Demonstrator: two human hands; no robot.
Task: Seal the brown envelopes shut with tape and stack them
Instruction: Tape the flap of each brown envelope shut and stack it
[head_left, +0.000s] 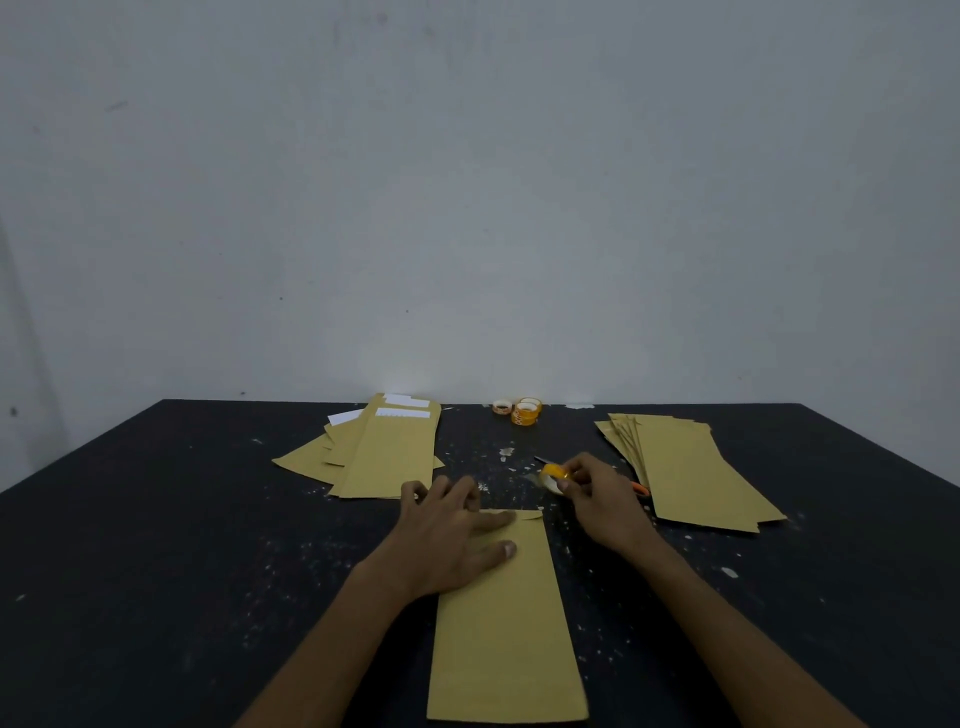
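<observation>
One view only, from the head; in it a single brown envelope flat on the black table, lengthwise, at the near edge in the middle; pressed at its far end by the left hand, fingers spread, thumb flat on the paper. Just right of that end, the right hand, pinching a yellow tape roll between thumb and fingertips; beneath it, partly hidden, an orange-handled tool (scissors or cutter, cannot tell). Far left, a loose pile of envelopes with white slips showing; far right, a fanned stack; between them at the far edge, three spare tape rolls.
</observation>
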